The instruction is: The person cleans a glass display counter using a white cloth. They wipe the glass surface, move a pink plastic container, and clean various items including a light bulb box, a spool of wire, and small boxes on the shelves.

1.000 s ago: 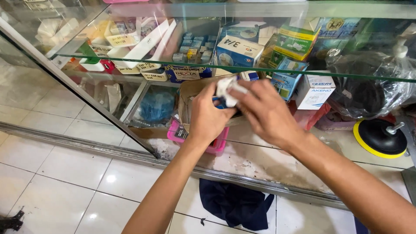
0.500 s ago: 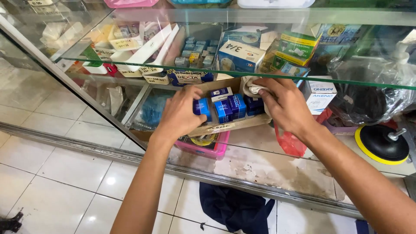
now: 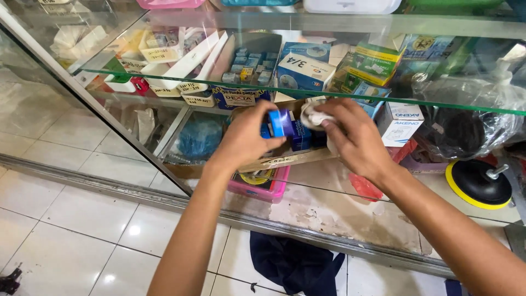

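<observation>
The floor (image 3: pixel 71 214) was laid with glossy white square tiles, and bright spots of overhead light reflected on it. A glass display cabinet (image 3: pixel 137 82) stood on the floor, framed in metal, with a metal bottom rail (image 3: pixel 98 183) running along its base. A green-edged glass shelf (image 3: pixel 438 104) crossed the cabinet horizontally, with another glass shelf above it. The cabinet base panel (image 3: pixel 339 214) was worn, with patchy, peeling white paint. A dark blue cloth (image 3: pixel 296 266) lay crumpled on the tiles just in front of the rail. Lighting was even and bright, and the glass panes carried pale reflections.
</observation>
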